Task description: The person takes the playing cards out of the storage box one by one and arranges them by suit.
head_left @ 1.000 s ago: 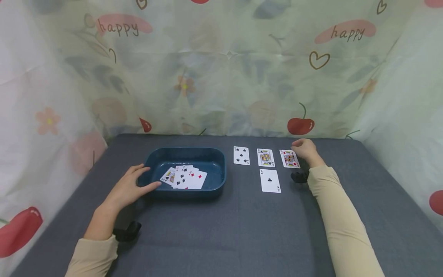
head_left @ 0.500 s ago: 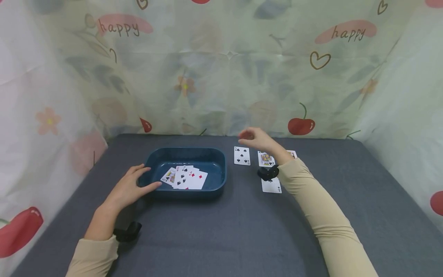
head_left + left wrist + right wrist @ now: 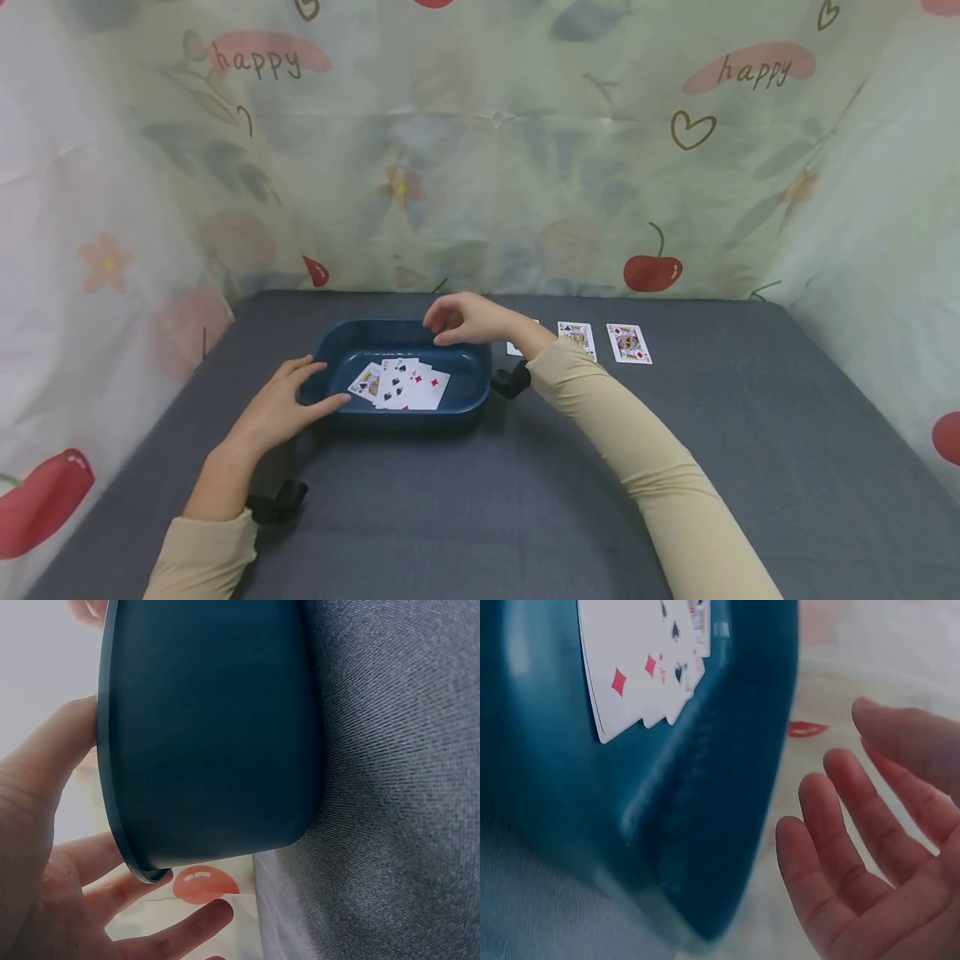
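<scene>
My left hand (image 3: 279, 405) holds the near-left corner of a dark blue rectangular tray (image 3: 472, 407), thumb and fingers hooked over the rim. In the left wrist view the thumb (image 3: 64, 735) lies against that rim. Inside the tray, several overlapping playing cards (image 3: 408, 387) lie face up, diamonds and spades showing. My right hand (image 3: 472, 318) hovers over the tray's far-right part. Seen in the right wrist view, its fingers (image 3: 840, 840) are relaxed and hold nothing. Right of the tray, the right wrist mostly hides a spade card (image 3: 513, 348).
Two face cards lie to the right: a king (image 3: 576, 335) partly behind the right sleeve (image 3: 637, 450) and a king of diamonds (image 3: 628, 343). The forearm covers where the ace of clubs lay. A patterned cloth (image 3: 495, 167) hangs behind the grey table (image 3: 450, 517).
My right hand has moved left from beside the king of diamonds, past the spade card, to above the tray. The left hand, tray and cards inside it have stayed put.
</scene>
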### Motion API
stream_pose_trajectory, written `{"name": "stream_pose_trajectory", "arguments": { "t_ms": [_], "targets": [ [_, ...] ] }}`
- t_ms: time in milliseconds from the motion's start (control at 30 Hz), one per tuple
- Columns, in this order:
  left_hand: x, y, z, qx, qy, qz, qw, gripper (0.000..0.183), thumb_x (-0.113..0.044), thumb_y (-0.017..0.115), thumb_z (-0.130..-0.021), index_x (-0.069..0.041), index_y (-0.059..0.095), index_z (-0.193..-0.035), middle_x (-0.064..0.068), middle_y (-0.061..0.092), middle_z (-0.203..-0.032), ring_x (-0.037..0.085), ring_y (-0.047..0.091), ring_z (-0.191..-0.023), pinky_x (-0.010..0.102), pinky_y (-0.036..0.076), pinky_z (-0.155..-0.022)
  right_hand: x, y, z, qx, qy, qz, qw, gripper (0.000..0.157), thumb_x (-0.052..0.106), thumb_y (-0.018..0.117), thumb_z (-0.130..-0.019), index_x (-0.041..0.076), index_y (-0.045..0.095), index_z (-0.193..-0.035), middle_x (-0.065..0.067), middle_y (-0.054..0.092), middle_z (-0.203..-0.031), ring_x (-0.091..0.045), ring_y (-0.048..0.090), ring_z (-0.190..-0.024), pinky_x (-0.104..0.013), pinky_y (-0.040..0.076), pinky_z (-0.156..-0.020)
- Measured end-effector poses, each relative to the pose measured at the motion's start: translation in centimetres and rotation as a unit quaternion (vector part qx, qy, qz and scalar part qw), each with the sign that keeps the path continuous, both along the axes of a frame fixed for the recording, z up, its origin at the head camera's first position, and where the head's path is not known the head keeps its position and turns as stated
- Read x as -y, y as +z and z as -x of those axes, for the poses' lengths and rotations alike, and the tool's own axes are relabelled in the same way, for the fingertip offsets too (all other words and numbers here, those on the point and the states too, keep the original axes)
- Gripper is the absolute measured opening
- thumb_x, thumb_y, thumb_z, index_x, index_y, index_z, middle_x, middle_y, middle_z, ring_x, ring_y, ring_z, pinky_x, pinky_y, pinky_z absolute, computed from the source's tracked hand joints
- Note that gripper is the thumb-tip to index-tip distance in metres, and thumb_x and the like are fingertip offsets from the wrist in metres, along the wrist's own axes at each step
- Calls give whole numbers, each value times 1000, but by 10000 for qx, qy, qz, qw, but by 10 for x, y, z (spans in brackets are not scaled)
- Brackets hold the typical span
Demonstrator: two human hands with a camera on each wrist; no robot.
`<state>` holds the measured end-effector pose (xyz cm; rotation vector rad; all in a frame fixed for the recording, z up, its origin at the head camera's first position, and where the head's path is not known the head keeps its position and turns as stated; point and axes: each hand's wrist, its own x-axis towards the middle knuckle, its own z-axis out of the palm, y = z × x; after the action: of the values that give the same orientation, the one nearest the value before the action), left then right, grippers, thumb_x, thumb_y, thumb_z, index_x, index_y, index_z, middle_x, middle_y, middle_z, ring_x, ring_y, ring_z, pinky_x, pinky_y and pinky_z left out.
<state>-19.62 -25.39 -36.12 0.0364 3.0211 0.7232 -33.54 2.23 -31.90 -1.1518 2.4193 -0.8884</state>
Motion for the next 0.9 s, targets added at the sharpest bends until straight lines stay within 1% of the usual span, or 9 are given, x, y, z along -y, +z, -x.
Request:
{"name": "stream_pose_trajectory", "arguments": {
  "t_ms": [67,233,367,500,633,767,900],
  "targets": [
    [0,0,0,-4,5,3,10000,87,-60,58,-82,1,37,-140,28,22,-149,48,29,-133,65,29,-103,9,-1,0,21,187,-137,9997,35,10,66,-86,-2,58,-118,-17,62,-113,-22,62,-100,-27,51,-90],
    [0,0,2,78,60,-7,10000,88,-61,58,-81,0,37,-141,28,21,-150,48,28,-133,65,29,-104,27,-6,4,240,451,-328,9982,36,9,67,-85,-1,58,-119,-18,62,-116,-20,60,-103,-25,51,-91],
    [1,0,2,121,80,0,9999,91,-65,56,-80,0,36,-141,27,21,-150,47,28,-133,65,28,-104,40,-12,8,444,582,-445,9963,37,7,68,-83,0,58,-118,-17,61,-117,-20,59,-104,-24,50,-91],
    [1,-1,2,107,79,-23,9999,90,-63,57,-81,0,36,-141,27,20,-150,47,28,-133,65,29,-103,51,-19,10,696,676,-612,9934,38,5,69,-82,1,58,-118,-14,60,-117,-22,58,-106,-25,50,-91],
    [1,-2,2,79,70,-39,9999,88,-62,57,-82,0,36,-141,27,20,-150,48,28,-133,66,29,-103,57,-26,10,979,708,-840,9891,41,3,70,-81,4,59,-120,-12,60,-118,-24,57,-107,-25,50,-89],
    [2,-3,3,74,58,-48,9999,88,-62,57,-82,-1,36,-142,26,20,-151,48,28,-133,66,29,-103,61,-33,8,933,819,-1141,9857,43,4,72,-79,8,59,-119,-9,59,-117,-23,55,-109,-24,47,-91],
    [2,-3,2,64,23,-67,10000,87,-62,57,-82,-2,36,-141,26,20,-151,47,28,-133,66,29,-103,64,-39,5,725,908,-1551,9810,47,8,76,-76,13,58,-119,-5,56,-118,-21,52,-109,-25,44,-93]
  ]
}}
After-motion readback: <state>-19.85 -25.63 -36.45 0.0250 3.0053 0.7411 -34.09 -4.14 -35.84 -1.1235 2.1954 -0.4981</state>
